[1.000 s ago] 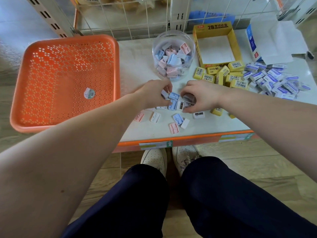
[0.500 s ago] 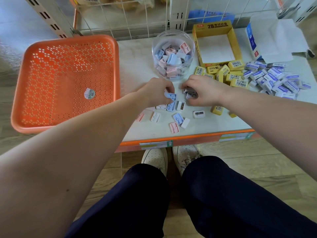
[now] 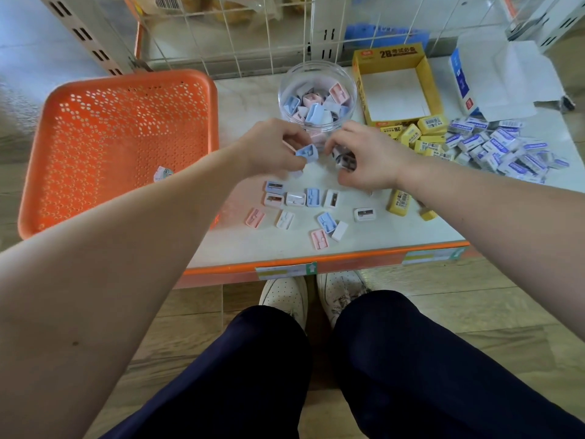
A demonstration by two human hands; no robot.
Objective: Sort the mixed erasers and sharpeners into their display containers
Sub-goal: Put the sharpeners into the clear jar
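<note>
Left hand [image 3: 272, 147]: mid-frame, fingers pinched on a blue sharpener [image 3: 307, 152], raised just before the jar.
Right hand [image 3: 367, 156]: beside it, curled around small sharpeners [image 3: 346, 160]; their count is unclear.
Clear jar [image 3: 317, 96]: upper centre, holding pink, blue and white sharpeners.
Loose sharpeners [image 3: 311, 198]: scattered on the shelf [image 3: 247, 242] below both hands.
Yellow erasers [image 3: 414, 134]: right of the jar, by an open yellow box [image 3: 395, 58].
Blue-and-white erasers [image 3: 506, 147]: heaped at far right.
Orange basket [image 3: 120, 137]: left of frame.
</note>
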